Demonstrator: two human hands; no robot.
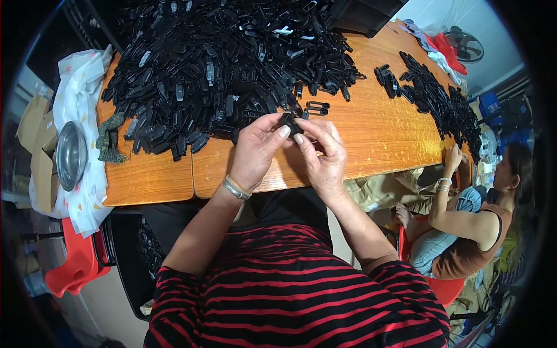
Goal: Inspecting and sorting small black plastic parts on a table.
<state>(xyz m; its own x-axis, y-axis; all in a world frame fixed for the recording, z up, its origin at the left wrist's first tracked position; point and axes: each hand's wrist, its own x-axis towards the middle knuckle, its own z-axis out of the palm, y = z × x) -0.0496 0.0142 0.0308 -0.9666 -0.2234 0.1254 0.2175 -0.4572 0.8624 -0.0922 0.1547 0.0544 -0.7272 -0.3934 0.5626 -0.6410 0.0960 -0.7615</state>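
Note:
My left hand and my right hand meet above the table's front edge, with a small black plastic piece pinched between their thumbs and fingers. The fingers cover much of it, so its exact kind does not show. Just beyond my fingertips lies a black U-shaped plastic part. A large heap of small black plastic parts spreads over the table past my hands, mostly to the left. A metal bracelet circles my left wrist.
The wooden table also bears a second strip of black parts at right, where a co-worker sits. At left are a dark green cloth piece, a metal bowl on white plastic sheeting, and a black bin below.

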